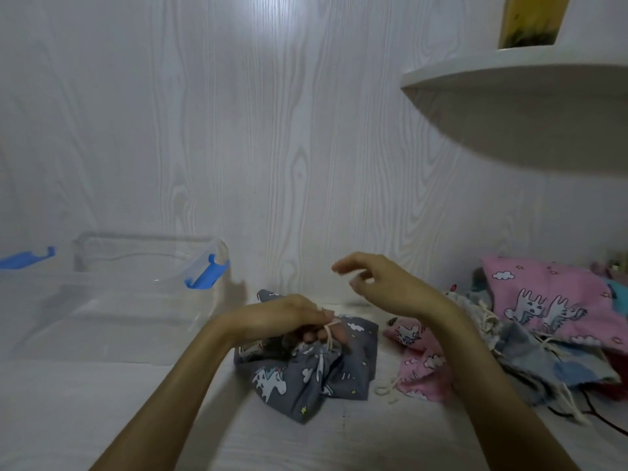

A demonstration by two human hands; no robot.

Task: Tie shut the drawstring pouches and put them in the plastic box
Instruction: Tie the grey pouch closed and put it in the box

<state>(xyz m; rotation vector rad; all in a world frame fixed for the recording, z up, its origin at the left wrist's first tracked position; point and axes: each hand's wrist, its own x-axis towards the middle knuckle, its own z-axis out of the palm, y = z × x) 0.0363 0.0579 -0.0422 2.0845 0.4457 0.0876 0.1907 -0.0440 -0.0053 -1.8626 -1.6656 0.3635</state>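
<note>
Left hand is curled over the gathered neck of the grey pouch, fingers clamped on the bunched cloth, with the cream cord wrapped at the fingertips. Likely reason: pinning the neck keeps the gathers tight while the knot is worked. The pouch sits on the white table, centre, just in front of the wall.

Right hand hovers above and to the right of the pouch, fingers loosely bent. Whether it pinches a cord end cannot be told; the fingertips are blurred and no cord shows plainly there. Judgement: it is mid-pull or mid-loop on the tie, so the knot is not finished.

Clear plastic box with blue clips stands open to the left, near the pouch. No pouch shows inside it. Placement suits a short carry by the left hand once tied.

Pink pouch lies just right of the grey one, its cord loose on the table. Behind it, a heap of pouches, pink and pale blue, overlapping, cords trailing; these look untied and waiting.

Surroundings: white wood-grain wall directly behind the table; a white curved shelf upper right, carrying a yellowish object cut off by the frame edge.
</note>
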